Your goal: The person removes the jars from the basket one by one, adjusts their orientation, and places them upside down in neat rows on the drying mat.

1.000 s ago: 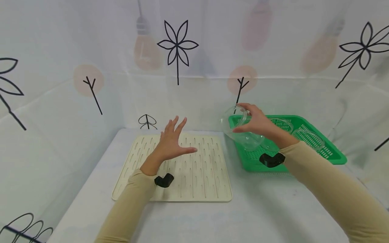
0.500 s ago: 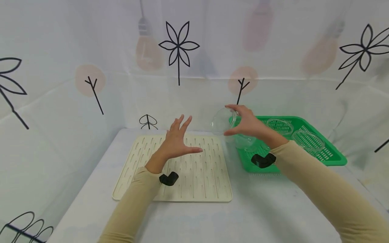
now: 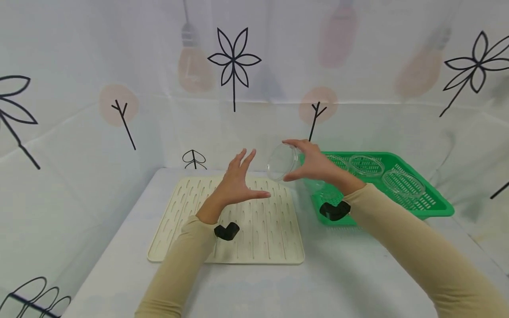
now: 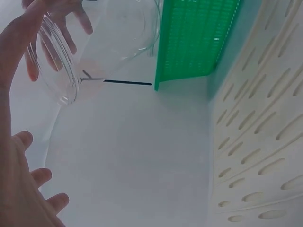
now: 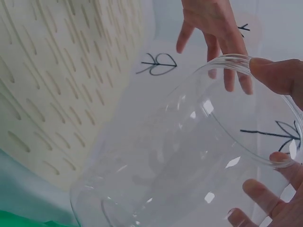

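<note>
A large clear jar (image 5: pixel 165 156) is in my right hand (image 3: pixel 316 164), its rim gripped between the thumb and fingers. It hangs tilted above the table, beyond the mat. Its mouth (image 3: pixel 280 163) points toward my left hand, while its base slants down and right behind my right hand. My left hand (image 3: pixel 234 187) is raised over the cream ribbed mat (image 3: pixel 274 221), fingers spread and thumb stretched out to the right. A small gap separates it from the jar in the head view.
A green slotted basket (image 3: pixel 439 210) stands at the right and holds several clear round pieces (image 3: pixel 403 183), perhaps jars or lids. White table surface (image 3: pixel 254 291) lies in front of the mat. Patterned white cloth (image 3: pixel 262 123) hangs behind and at the sides.
My right hand has carried the jar left, away from above the basket toward the mat. My left hand has shifted slightly right, so the hands are closer together.
</note>
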Demonstrator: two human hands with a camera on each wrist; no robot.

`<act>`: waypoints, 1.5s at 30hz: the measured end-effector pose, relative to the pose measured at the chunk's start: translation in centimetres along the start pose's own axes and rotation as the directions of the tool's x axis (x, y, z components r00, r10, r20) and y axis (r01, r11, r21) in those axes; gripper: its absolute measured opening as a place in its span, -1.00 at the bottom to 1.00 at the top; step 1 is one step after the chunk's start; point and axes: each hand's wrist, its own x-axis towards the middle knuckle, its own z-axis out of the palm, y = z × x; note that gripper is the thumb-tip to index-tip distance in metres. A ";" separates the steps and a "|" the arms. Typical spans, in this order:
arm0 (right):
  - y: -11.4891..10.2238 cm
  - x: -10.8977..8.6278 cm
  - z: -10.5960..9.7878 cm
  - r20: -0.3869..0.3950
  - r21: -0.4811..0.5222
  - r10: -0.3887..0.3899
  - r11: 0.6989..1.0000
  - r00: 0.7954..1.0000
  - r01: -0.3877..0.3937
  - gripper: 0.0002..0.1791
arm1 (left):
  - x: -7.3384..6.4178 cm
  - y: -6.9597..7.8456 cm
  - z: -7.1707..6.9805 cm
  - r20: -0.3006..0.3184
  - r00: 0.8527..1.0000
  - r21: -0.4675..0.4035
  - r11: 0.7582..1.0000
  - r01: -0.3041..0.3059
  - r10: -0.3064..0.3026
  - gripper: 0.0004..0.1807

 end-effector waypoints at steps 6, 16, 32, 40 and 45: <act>-0.8 0.3 0.7 -0.001 -0.027 -0.038 0.999 0.999 0.038 0.05 | 0.3 0.1 0.2 0.007 1.000 -0.039 0.999 0.002 -0.002 0.24; -1.7 0.5 1.4 0.018 -0.078 -0.069 0.994 0.997 0.071 0.03 | 0.8 0.4 0.6 -0.001 0.999 -0.086 0.996 -0.032 0.033 0.23; -2.5 0.6 2.0 0.063 -0.128 -0.068 0.989 0.996 0.076 0.06 | 1.3 0.6 0.6 -0.024 0.995 -0.248 0.963 -0.105 0.102 0.13; -2.4 0.4 2.0 0.091 -0.080 -0.065 0.994 0.994 0.073 0.09 | 1.2 0.7 0.7 -0.004 0.996 -0.350 0.933 -0.082 0.086 0.09; -1.7 0.2 1.8 0.033 0.074 -0.045 0.996 0.998 0.043 0.11 | 0.9 0.5 0.7 -0.007 0.998 -0.383 0.922 -0.062 0.065 0.06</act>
